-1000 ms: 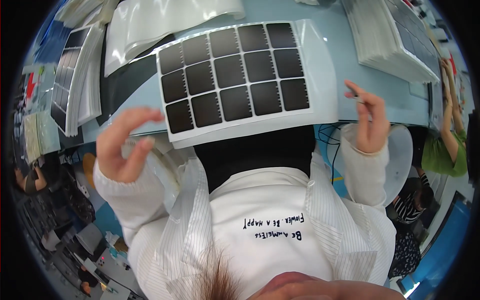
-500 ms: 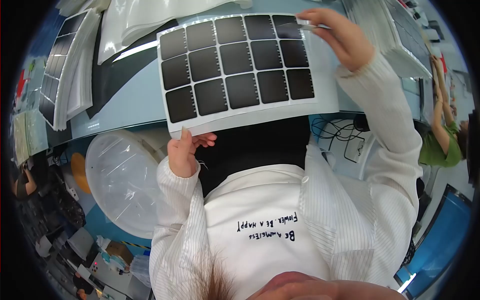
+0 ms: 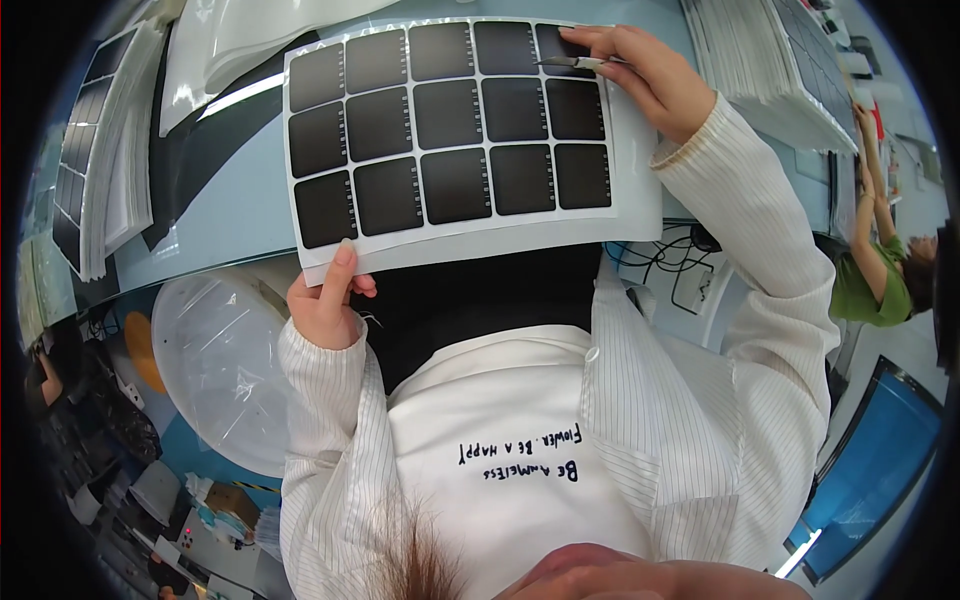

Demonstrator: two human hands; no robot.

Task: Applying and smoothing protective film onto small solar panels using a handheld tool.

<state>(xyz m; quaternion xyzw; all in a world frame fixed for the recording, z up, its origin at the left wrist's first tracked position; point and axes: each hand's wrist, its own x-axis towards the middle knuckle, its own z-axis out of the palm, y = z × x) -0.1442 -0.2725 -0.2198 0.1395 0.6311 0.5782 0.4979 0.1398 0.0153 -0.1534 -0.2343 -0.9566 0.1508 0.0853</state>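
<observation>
A white sheet carries rows of dark, rounded square stickers and is held tilted over the table edge. At its near left corner, my left hand pinches the sheet, thumb on top and fingers beneath. My right hand is at the far right corner, closed around a slim pointed metal tool with a pale handle. The tool's tip lies over the corner sticker; whether it touches cannot be made out. One fingertip rests at that sticker's upper edge.
Stacks of similar sheets stand at the left and at the right. White film lies at the back of the blue-grey table. A large clear plastic-lined bin is below on my left. A person in green works at far right.
The tool's tip has swung left from the sheet's right edge to over the corner sticker, my right fingers following. The sheet and my left hand sit slightly further left in view.
</observation>
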